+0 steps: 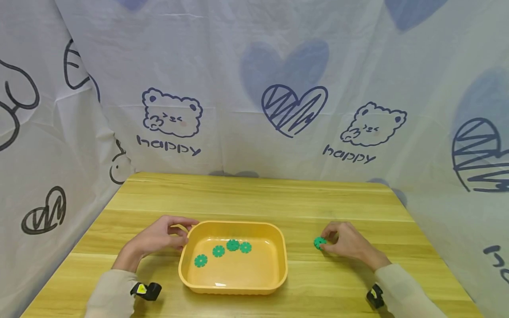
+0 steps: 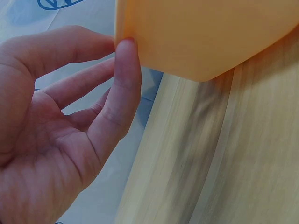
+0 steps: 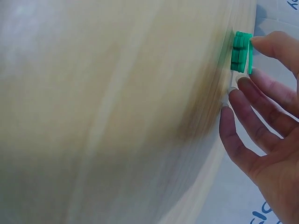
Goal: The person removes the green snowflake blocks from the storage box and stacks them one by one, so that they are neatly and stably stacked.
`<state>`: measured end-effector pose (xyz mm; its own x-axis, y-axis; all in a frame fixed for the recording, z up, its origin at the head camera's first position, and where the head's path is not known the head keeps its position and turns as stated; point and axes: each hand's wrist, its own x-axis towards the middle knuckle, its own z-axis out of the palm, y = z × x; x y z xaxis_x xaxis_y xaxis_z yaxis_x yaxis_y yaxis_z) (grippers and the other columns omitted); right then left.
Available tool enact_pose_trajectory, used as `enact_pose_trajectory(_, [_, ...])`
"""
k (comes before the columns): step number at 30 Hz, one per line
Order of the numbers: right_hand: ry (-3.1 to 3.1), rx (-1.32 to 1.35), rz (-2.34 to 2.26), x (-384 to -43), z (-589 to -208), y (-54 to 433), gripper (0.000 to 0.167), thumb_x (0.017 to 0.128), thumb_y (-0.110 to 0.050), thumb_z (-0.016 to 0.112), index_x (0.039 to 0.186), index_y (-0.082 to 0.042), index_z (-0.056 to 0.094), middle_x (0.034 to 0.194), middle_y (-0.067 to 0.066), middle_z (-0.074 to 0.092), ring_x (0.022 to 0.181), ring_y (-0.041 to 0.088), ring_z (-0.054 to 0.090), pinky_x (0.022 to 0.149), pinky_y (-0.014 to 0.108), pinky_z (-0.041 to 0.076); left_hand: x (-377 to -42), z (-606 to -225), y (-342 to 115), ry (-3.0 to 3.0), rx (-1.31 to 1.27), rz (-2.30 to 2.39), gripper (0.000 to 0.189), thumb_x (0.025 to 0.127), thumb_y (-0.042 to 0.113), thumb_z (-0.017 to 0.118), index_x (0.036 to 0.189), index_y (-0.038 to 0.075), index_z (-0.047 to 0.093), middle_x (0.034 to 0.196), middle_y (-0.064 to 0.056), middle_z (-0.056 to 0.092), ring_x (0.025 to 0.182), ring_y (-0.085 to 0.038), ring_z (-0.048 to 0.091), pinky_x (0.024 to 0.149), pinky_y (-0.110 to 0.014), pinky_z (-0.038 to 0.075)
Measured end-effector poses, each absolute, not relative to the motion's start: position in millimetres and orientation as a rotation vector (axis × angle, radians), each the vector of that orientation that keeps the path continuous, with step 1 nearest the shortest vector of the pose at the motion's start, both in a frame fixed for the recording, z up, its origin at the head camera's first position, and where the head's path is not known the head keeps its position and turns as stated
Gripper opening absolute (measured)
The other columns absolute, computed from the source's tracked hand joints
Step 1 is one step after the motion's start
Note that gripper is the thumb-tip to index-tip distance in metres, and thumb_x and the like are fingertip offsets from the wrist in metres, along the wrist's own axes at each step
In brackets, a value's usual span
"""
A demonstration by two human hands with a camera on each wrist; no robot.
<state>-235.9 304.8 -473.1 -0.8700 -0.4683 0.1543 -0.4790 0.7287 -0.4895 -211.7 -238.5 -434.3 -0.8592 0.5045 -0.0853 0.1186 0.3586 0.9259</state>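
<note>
Green plastic makes up the stack (image 1: 318, 243), a short pile of notched discs standing flat on the table (image 1: 254, 198), to the right of the yellow tray (image 1: 232, 289) and well apart from it. The right hand (image 1: 350, 240) is clearly the nearer: it comes in from the stack's right, so the pile lies at the left end of its fingers, with the tray farther left along the same line. In the right wrist view the thumb and forefinger pinch the top disc (image 3: 250, 59), which seems to sit at a slight angle to those under it, a thin gap showing between; the other three fingers are spread, loosely bent, and hold nothing. The pile's axis is upright, the disc faces roughly level. The left hand (image 1: 159, 236) is at the opposite end of the tray, its bent thumb and fingers holding the left wall near the far corner; how firmly, one cannot tell. The tray thus sits between the two hands, its long side running left to right, its right wall facing the stack. Inside, more green discs (image 1: 200, 260) lie in a slanting row left of centre; the one third from the left looks thicker, perhaps two overlapping.
</note>
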Motion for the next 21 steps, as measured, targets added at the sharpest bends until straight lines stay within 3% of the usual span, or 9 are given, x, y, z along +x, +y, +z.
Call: enact_pose_trajectory(21, [-2.872,0.838,0.826,-236.3,-473.6,306.6,0.016,0.083,-0.023,0.086,0.092,-0.014,0.076,0.091,-0.002,0.073,0.078,0.008,0.065,0.066,0.021,0.058,-212.2,-434.9,-238.3,2.275,0.545,1.495,0.054,0.092,0.003,0.067,0.142,-0.011,0.053,0.123,-0.031,0.059,0.092,-0.016,0.067,0.074,-0.037,0.066])
